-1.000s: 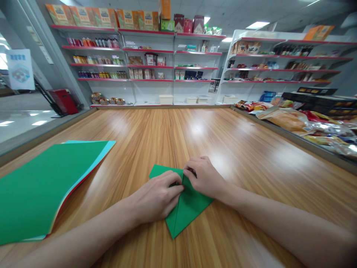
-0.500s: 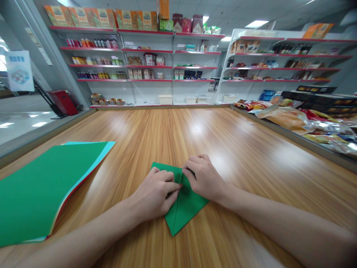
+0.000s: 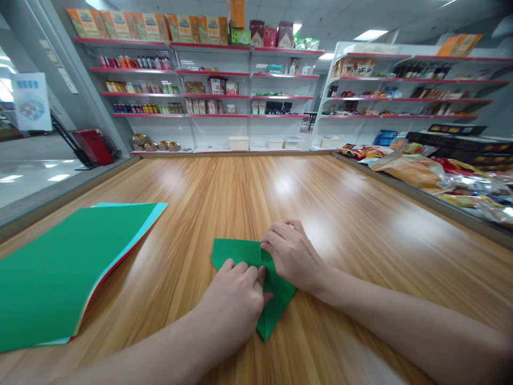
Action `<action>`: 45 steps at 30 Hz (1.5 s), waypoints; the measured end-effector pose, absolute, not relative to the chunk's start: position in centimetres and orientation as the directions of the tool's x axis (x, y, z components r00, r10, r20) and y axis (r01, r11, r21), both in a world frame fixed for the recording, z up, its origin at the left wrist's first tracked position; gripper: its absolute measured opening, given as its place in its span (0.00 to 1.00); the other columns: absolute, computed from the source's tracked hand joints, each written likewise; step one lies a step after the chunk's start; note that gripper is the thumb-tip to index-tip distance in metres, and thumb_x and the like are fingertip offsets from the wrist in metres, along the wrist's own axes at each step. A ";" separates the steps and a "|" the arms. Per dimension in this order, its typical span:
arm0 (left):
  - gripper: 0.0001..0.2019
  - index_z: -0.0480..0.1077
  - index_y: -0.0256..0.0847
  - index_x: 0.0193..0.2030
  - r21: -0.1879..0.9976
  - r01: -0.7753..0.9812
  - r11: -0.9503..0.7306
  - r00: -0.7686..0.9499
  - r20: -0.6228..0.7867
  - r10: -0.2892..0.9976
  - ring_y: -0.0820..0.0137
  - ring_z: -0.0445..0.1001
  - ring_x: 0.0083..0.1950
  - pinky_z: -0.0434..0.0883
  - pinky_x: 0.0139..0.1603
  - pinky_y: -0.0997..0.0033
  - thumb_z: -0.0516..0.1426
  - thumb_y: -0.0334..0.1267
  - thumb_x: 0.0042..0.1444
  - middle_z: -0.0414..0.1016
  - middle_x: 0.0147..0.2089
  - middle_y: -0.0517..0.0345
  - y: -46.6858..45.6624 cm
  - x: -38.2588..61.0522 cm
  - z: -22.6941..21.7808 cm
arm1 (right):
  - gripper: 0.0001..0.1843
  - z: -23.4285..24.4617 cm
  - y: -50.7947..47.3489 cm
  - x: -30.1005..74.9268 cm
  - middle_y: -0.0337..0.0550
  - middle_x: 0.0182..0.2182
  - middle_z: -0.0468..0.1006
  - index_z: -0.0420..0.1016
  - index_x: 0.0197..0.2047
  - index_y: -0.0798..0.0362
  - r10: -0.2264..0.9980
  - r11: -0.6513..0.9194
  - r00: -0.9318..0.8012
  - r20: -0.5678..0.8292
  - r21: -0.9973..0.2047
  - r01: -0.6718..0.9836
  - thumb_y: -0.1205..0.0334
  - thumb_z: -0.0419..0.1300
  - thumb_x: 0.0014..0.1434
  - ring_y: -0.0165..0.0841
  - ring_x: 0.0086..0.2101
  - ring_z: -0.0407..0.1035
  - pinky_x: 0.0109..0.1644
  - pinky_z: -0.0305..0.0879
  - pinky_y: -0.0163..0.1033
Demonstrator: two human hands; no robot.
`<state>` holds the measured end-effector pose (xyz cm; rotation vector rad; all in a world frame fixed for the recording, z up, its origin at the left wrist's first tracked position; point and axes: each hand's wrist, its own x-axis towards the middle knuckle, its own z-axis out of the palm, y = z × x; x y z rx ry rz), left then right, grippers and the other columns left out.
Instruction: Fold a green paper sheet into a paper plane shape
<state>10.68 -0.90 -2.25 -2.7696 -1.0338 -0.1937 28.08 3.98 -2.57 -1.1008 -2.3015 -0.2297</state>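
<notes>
A folded sheet of green paper (image 3: 236, 251) lies on the wooden table in front of me, its pointed end toward me and a crease running down its middle. My left hand (image 3: 238, 297) is bent over the paper's lower left part, with fingers curled and pressing on it near the crease; the thumb reaches across the crease. At the upper right part, my right hand (image 3: 290, 254) pinches the paper near the top of the crease, fingertips together. My hands cover parts of the paper's left and right edges.
On the left of the table (image 3: 192, 214) rests a stack of coloured paper (image 3: 80, 256), green on top with light blue and red edges below. Packaged snacks (image 3: 420, 171) lie beyond the right rim. Stocked shelves (image 3: 212, 96) stand behind the table.
My left hand has slid down and slightly right across the paper. The paper has turned a little, its lower point shifting right. My right hand stays almost in place.
</notes>
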 end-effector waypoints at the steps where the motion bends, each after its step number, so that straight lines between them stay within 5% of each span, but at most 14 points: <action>1: 0.13 0.73 0.31 0.44 -0.144 0.652 -0.745 0.757 0.188 0.626 0.60 0.73 0.33 0.65 0.31 0.61 0.49 0.35 0.65 0.73 0.30 0.51 -1.0 10.9 -2.5 | 0.10 -2.5 3.9 28.1 0.42 0.30 0.73 0.74 0.32 0.56 0.658 0.645 -0.493 0.569 -0.088 0.759 0.69 0.53 0.63 0.33 0.34 0.66 0.47 0.51 0.44; 4: 0.13 0.73 0.34 0.40 -0.173 0.657 -0.734 0.752 0.223 0.620 0.62 0.72 0.31 0.65 0.31 0.62 0.48 0.31 0.64 0.72 0.28 0.52 -1.1 11.3 -3.0 | 0.11 -2.4 3.8 28.1 0.42 0.30 0.73 0.74 0.32 0.55 0.649 0.648 -0.488 0.583 -0.087 0.757 0.68 0.53 0.64 0.34 0.35 0.66 0.49 0.50 0.45; 18: 0.16 0.68 0.29 0.53 -0.110 0.730 -0.675 0.681 0.201 0.704 0.60 0.72 0.36 0.67 0.35 0.59 0.46 0.34 0.65 0.73 0.35 0.48 -0.5 11.1 -3.3 | 0.09 -2.6 4.1 28.5 0.44 0.33 0.72 0.73 0.36 0.56 0.647 0.680 -0.518 0.560 -0.117 0.723 0.72 0.53 0.57 0.35 0.38 0.66 0.49 0.51 0.45; 28: 0.11 0.71 0.33 0.42 -0.176 0.698 -0.694 0.715 0.225 0.662 0.61 0.70 0.33 0.65 0.32 0.59 0.47 0.30 0.62 0.71 0.34 0.48 -0.6 11.1 -3.5 | 0.06 -2.4 3.7 28.2 0.46 0.32 0.73 0.70 0.34 0.56 0.650 0.687 -0.571 0.501 -0.068 0.723 0.73 0.54 0.53 0.36 0.35 0.65 0.44 0.53 0.43; 45: 0.12 0.71 0.32 0.44 -0.154 0.686 -0.711 0.726 0.208 0.655 0.59 0.70 0.34 0.68 0.33 0.57 0.48 0.30 0.60 0.71 0.34 0.47 -0.5 11.1 -3.6 | 0.07 -1.9 3.1 28.0 0.47 0.31 0.75 0.69 0.39 0.57 0.676 0.696 -0.652 0.344 -0.007 0.718 0.72 0.52 0.58 0.36 0.33 0.67 0.38 0.58 0.41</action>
